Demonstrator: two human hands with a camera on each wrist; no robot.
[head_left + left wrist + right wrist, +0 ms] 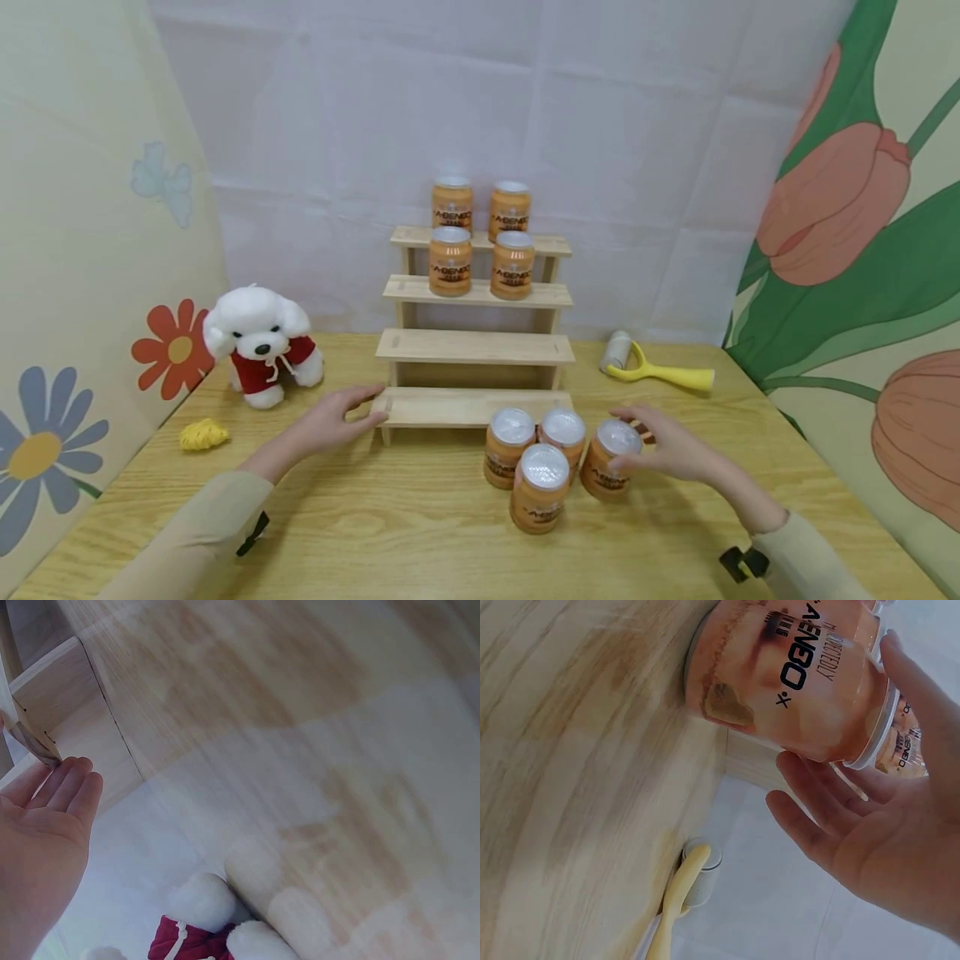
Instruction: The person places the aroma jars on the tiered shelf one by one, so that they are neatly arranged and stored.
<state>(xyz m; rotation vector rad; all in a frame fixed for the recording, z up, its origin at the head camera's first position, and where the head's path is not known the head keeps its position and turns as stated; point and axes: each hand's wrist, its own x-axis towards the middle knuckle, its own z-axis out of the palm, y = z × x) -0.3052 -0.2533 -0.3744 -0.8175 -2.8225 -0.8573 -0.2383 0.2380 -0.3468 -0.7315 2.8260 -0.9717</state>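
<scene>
My left hand [341, 425] holds the left end of the lowest step of a wooden step rack [472, 346], thumb in front and fingers behind. In the left wrist view, its fingertips meet the board's corner, with the thumb mostly hidden. Around the upper part of an orange can [603, 471] is my right hand [667, 446], thumb in front and fingers spread behind. The right wrist view has that can [787, 682] standing on the table, the fingers loose beside it. Left of it, three more orange cans [540, 492] stand close together before the rack.
Two orange cans [450, 262] stand on the second step from the top, with two more cans [510, 208] on the top step. A white toy dog [258, 342] and a yellow yarn bundle [202, 434] are at left. A yellow-handled roller [663, 373] lies at right.
</scene>
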